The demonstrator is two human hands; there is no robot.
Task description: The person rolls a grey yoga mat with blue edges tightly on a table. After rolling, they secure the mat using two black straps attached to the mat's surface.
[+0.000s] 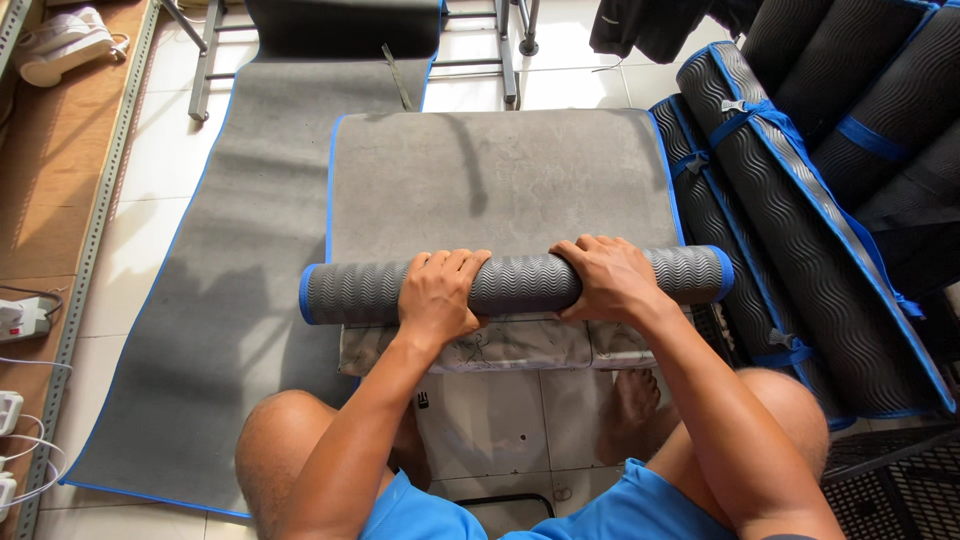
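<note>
— So, where are your hands on it?

— Both of yours are on the grey foam mat with the wavy ribbed skin and blue edging (520, 180), on its rolled-up near end. Your left hand (440, 295) is curled over the top of the roll left of its middle, fingers wrapped down the far side. Your right hand (608, 277) grips the roll just right of the middle, fingers draped over the crest. Both are grasping it, neither is slack.

— And where does the mat lie?

— The roll sits crosswise in front of your knees, on the near edge of a low stained white block (520, 345). The unrolled part of the mat runs flat away from you.

— What else is around you?

— To your left a second long grey mat with a blue border (230, 250) lies spread on the white tiled floor (130, 260). To your right, finished rolls tied with blue straps (800, 230) lean side by side, close to the roll's right end.
</note>
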